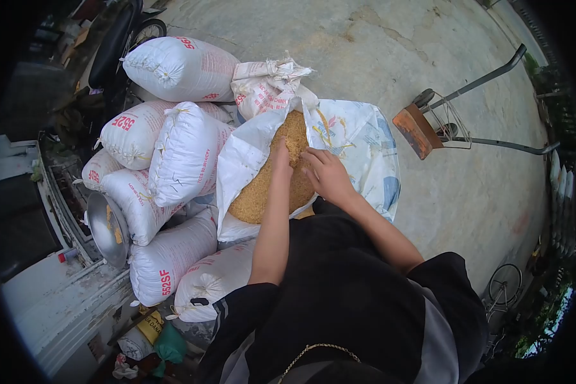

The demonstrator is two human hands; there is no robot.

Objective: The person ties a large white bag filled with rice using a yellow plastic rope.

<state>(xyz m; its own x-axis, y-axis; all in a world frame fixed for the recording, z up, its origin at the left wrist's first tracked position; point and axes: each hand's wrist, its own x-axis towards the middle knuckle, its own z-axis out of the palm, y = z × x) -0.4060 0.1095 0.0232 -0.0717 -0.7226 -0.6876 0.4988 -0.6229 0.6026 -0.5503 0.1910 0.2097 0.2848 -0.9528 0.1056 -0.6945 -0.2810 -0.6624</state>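
Observation:
A wide-mouthed white woven sack [242, 152] holds a heap of golden-brown, grain-like loose material [255, 197]. My left hand [282, 157] reaches over the heap, its fingers at the surface and mostly hidden from this angle. To its right, my right hand [328, 174] hangs over the heap near the sack's right edge, its fingers bent and a little apart, with nothing visible in them. The two hands are close to each other. Against the sack's right side lies a white printed sheet or sack [365, 150] with blue patches.
Several full, tied white sacks [189, 150] are piled on the left, with a metal basin [107, 230] beside them. A crumpled sack [265, 89] lies behind. On the concrete floor [467, 217] stands a hand cart [419, 131]. A motorbike [125, 45] is at the upper left.

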